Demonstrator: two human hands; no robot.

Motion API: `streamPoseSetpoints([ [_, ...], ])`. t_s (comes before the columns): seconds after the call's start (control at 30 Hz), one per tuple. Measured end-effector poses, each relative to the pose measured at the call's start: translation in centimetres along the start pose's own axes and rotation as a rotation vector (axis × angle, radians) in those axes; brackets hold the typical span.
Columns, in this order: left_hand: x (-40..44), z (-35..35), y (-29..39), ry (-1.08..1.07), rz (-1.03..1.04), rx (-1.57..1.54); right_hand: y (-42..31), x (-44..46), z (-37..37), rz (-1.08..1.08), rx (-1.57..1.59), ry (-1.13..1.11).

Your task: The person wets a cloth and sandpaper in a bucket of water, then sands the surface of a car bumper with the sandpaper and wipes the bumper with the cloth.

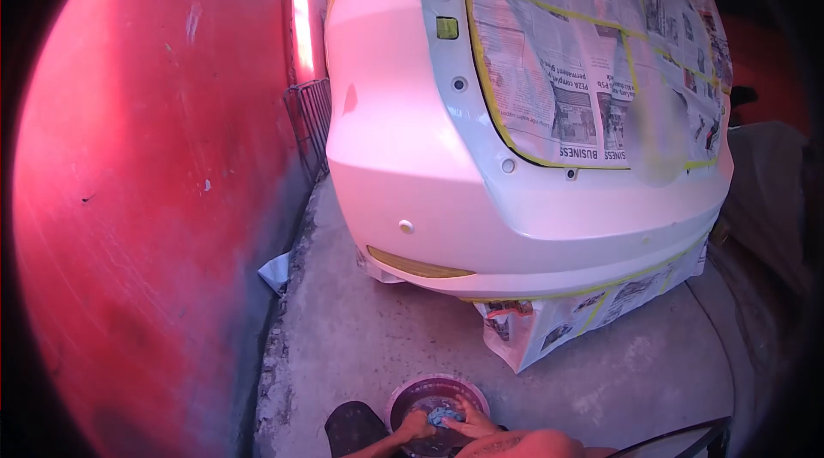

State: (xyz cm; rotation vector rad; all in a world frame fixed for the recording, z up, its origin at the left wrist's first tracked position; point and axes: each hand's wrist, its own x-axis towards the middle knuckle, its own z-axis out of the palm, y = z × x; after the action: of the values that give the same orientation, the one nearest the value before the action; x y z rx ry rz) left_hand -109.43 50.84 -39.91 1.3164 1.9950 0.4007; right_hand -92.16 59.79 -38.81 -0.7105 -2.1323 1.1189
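At the bottom of the view, a round dark-red basin (439, 384) stands on the floor. Over it, both my hands grip a small crumpled blue cloth (443, 416). My left hand (417, 426) is closed on the cloth's left end. From the other side, my right hand (470, 419) holds it with the fingers curled round. What lies low in the basin is partly hidden by my hands and is hard to make out.
Ahead stands a white car rear bumper (412, 192), with newspaper masking (592, 89) and yellow tape above and below it. A red wall (154, 157) runs along the left, with a metal rack (309, 119) beside it. Concrete floor (360, 338) lies between.
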Motion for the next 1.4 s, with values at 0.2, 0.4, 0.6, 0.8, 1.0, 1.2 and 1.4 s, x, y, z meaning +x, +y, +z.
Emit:
streamPoseSetpoints([
  [0.2, -5.0, -1.2, 4.4, -0.014, 0.308, -0.597, -1.5, -0.4, -2.3, 0.520, -0.077, -0.078],
  [0.4, -2.7, -1.6, -0.6, -0.175, 0.319, -0.708, -6.7, -2.0, -2.9, 0.448, 0.578, -0.210],
  [0.6, -6.5, -6.1, 2.8, 0.083, 0.452, -0.506, -12.8, -0.9, -2.3, 0.537, 0.803, -0.304],
  [0.8, -8.0, -11.1, 3.5, 0.472, 0.153, -0.489, -21.4, 5.2, -10.0, 0.305, 0.865, -0.051],
  [1.0, -7.7, -9.5, -3.2, 0.620, 0.156, -0.377, -42.6, 22.2, -21.3, -0.644, -0.130, 0.676],
  [1.2, -8.2, -7.9, -3.3, 0.634, 0.094, -0.415, -46.2, 43.3, -23.0, -0.615, 0.184, 0.558],
  [1.4, -8.8, -5.9, -1.9, 0.503, 0.078, -0.606, -43.9, 41.4, -23.2, -0.415, -0.144, 0.455],
])
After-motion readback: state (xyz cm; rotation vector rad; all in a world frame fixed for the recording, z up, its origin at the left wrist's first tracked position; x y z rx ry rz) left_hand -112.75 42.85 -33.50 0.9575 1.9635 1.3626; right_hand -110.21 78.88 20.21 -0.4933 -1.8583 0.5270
